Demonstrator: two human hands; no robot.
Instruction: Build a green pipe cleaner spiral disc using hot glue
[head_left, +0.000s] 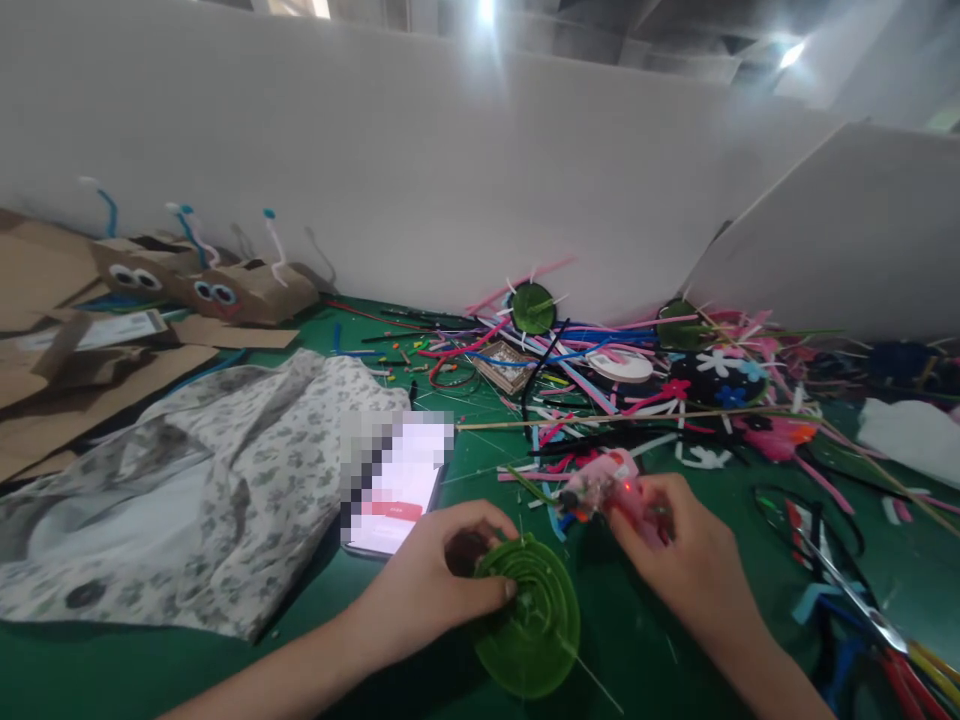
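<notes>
My left hand (pixel 450 575) grips a green coiled disc (pixel 529 640) by its upper left edge, thumb on top and fingers behind. Thin strands of what looks like glue trail from the disc's lower right. In my right hand (pixel 690 540) is a pink glue gun (pixel 615 480) with a small red light glowing on it. The gun's dark nozzle points left, above and to the right of the disc, apart from it. A phone (pixel 401 480) lies just beyond my left hand, its screen lit and partly blurred out.
A patterned cloth (pixel 225 480) covers the left side of the table. Behind it stand cardboard figures (pixel 240 290) with googly eyes. Pipe cleaners (pixel 555 370) and craft scraps lie heaped along the white partition (pixel 420 150). Scissors (pixel 862 600) rest at the right.
</notes>
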